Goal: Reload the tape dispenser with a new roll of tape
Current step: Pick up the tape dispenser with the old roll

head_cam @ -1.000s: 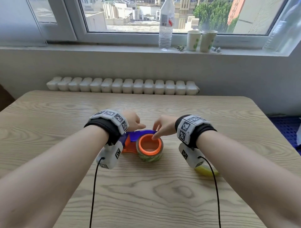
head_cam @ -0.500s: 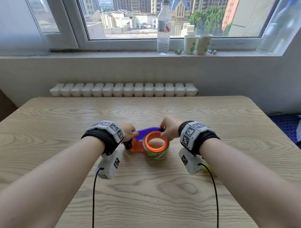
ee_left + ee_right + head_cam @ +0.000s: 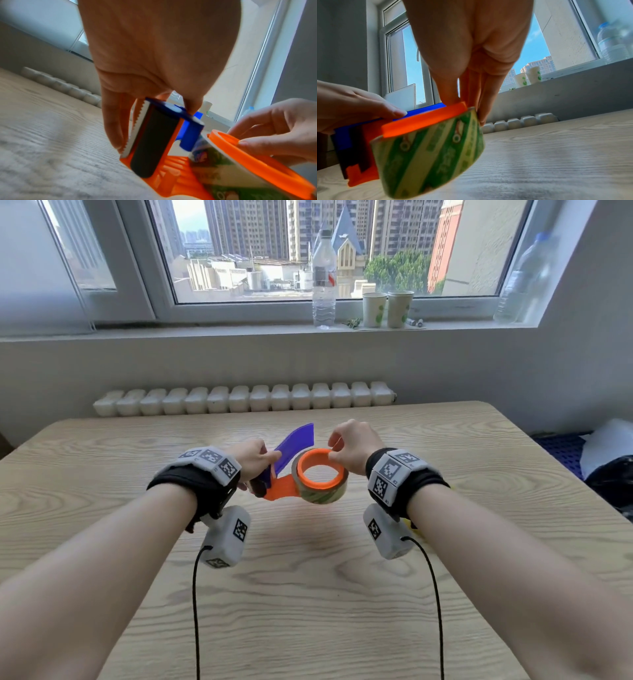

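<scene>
The tape dispenser [image 3: 279,490] has an orange body, a blue flap [image 3: 297,442], a black roller [image 3: 150,142] and a toothed blade [image 3: 137,128]. A green-striped tape roll [image 3: 322,497] sits on its orange hub [image 3: 301,474]. The dispenser hangs tilted a little above the wooden table [image 3: 308,594]. My left hand [image 3: 263,458] grips the roller end, with the fingers beside the blade and the thumb on the blue part. My right hand [image 3: 337,448] pinches the far side of the roll [image 3: 436,148], thumb on the hub rim [image 3: 423,121], fingers outside the tape.
A yellow object [image 3: 412,529] lies on the table, mostly hidden under my right wrist. A water bottle [image 3: 323,275] and two paper cups [image 3: 387,309] stand on the windowsill. A white radiator [image 3: 239,400] runs behind the table's far edge. Dark and white items [image 3: 606,467] lie off the right side.
Both hands have lifted the dispenser with the roll off the table and away from me. The blue flap now points up and away. The head view has tilted upward.
</scene>
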Tool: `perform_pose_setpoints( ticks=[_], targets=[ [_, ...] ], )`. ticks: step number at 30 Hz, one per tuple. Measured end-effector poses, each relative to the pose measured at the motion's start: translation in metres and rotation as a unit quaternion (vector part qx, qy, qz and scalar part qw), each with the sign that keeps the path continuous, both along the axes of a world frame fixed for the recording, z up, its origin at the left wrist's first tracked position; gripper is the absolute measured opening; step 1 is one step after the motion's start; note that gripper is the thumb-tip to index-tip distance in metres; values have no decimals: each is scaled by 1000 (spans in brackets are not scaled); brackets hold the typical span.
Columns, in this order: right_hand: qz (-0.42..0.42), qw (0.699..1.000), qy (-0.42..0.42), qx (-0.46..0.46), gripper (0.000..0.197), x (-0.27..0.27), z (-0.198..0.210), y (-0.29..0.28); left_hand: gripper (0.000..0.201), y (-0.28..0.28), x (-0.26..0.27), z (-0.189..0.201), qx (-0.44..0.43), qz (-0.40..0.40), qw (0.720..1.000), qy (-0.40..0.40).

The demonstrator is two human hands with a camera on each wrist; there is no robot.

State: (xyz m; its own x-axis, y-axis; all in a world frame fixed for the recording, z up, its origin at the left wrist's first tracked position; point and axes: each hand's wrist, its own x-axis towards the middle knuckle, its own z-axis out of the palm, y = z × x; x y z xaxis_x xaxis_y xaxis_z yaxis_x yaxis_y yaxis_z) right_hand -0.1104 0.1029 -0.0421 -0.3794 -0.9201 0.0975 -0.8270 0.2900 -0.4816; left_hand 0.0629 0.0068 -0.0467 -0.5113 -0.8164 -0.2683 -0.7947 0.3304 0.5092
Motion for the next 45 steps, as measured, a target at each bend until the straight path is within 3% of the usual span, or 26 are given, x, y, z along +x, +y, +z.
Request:
perform_pose_setpoints(
  ticks=[4, 8, 11, 13, 15, 25, 30, 36, 40, 45],
  targets=[
    [-2, 999, 29, -36, 19, 14, 5, 11, 67, 4, 14, -3, 40, 8, 998, 40],
    [-4, 998, 17, -68, 31, 25, 7, 23, 66, 13, 19, -4, 7, -9, 995, 104],
    [26, 996, -65, -54, 69, 34, 5, 32, 63, 16, 25, -3, -39, -30, 993, 109],
    [52, 996, -60, -29, 101, 39, 2, 38, 61, 17, 28, -4, -65, -39, 991, 114],
    [62, 998, -27, -16, 115, 42, -2, 41, 61, 19, 32, -5, -92, -50, 988, 116],
    [53, 996, -10, -74, 104, 46, -13, 48, 66, 19, 34, -12, -155, -69, 981, 96],
    [65, 992, -23, -110, 101, 51, -12, 52, 80, 5, 43, -24, -182, -47, 980, 71],
    [33, 989, -27, -145, 94, 46, -6, 63, 63, 7, 56, -24, -139, -23, 981, 131],
    [-22, 995, -25, -94, 89, 36, -8, 72, 60, 7, 69, -22, -110, -3, 983, 148],
    [-56, 992, -41, 103, 79, 25, -21, 75, 61, 12, 73, -16, -122, 13, 982, 147]
  ],
)
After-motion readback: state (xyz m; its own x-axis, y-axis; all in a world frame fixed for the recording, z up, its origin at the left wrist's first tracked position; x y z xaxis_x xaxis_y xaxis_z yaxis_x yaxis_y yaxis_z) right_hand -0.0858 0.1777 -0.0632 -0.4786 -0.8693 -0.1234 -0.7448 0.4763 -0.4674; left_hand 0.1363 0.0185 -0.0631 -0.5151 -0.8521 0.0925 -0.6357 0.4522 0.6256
